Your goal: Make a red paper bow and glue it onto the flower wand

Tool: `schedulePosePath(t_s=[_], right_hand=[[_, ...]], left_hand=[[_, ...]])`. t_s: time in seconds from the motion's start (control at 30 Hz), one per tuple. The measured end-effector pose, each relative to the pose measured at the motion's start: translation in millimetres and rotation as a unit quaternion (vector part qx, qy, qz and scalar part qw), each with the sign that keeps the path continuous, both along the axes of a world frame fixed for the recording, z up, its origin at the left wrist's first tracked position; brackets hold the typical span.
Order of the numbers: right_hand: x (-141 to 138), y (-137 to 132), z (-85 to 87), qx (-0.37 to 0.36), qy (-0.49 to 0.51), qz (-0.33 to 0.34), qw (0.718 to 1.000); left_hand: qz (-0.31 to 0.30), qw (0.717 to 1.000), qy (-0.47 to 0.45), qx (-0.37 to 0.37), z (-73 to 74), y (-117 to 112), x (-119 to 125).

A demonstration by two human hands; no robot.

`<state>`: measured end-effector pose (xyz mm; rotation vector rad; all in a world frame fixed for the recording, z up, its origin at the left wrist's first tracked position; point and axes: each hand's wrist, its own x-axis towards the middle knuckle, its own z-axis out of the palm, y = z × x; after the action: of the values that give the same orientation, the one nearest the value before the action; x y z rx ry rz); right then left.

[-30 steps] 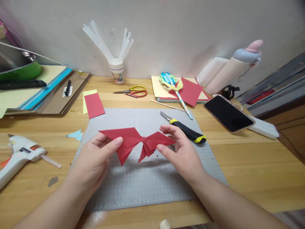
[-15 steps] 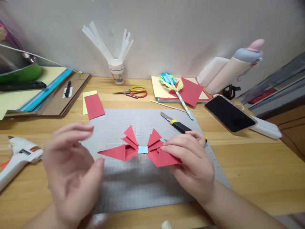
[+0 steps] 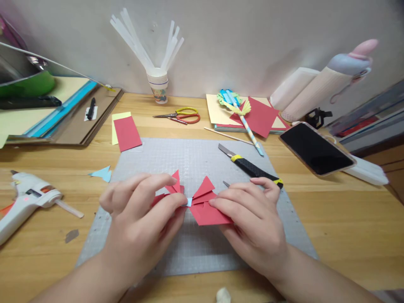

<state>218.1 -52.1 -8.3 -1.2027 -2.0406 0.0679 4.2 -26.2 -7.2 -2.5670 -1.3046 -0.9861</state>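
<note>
A folded red paper bow (image 3: 211, 213) with a light blue paper band (image 3: 189, 202) round its middle is held above the grey cutting mat (image 3: 176, 158). My right hand (image 3: 255, 214) pinches the bow's right loop between thumb and fingers. My left hand (image 3: 143, 214) is closed on the left half, its fingers at the edge of the blue band and covering most of that side. Just beyond my right hand lies a black and yellow utility knife (image 3: 252, 167), its blade pointing to the back left.
At left lie a white glue gun (image 3: 34, 195) and a blue paper scrap (image 3: 102, 173). Scissors (image 3: 178, 115), red paper (image 3: 128, 133) and a paper cup of white sticks (image 3: 158, 90) stand toward the back. A paper flower (image 3: 244, 118), phone (image 3: 315, 148) and bottle (image 3: 325, 84) are at right.
My left hand, open and apart from the bow before, has moved right and closed on its left half. My right hand keeps its hold. The view has shifted slightly.
</note>
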Motion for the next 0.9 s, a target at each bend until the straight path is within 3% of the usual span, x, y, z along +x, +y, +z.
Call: schedulePosePath(t_s=[0.9], right_hand=[[0.7, 0.7, 3.2, 0.0, -0.002, 0.013, 1.0]], left_hand=[[-0.036, 0.997, -0.042, -0.061, 4.8, 6.4, -1.0]])
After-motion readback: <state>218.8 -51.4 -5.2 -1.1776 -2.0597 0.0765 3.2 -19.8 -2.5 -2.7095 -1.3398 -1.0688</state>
